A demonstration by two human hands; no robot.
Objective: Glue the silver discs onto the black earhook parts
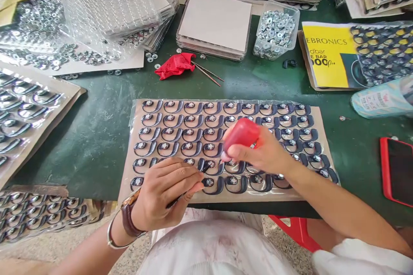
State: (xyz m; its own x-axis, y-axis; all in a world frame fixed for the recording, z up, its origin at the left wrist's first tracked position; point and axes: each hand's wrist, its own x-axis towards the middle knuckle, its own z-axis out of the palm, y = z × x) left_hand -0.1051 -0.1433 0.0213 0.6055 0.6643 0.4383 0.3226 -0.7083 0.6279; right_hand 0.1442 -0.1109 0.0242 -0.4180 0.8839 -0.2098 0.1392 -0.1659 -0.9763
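Observation:
A clear-covered brown sheet (129,180) lies in front of me, bearing rows of dark curved pieces (209,149), each with a round silver stud. My left hand (171,184) rests over its lower left part, closed around a thin dark pointed tool (205,166) whose tip is at a piece in the second row from the bottom; its exact kind is unclear. In my right hand (258,150) is a red squeeze bottle (241,135), tilted with its pale nozzle (225,157) pointing down just right of that tip. I cannot tell whether the nozzle touches anything.
Behind the sheet lie a red cloth (176,65), tweezers (208,73), a white-topped stack (216,21) and a plastic tub (275,30) of metal discs. A red-cased phone (398,172) and a pale blue bottle (377,99) are at right. More filled sheets (29,116) lie left.

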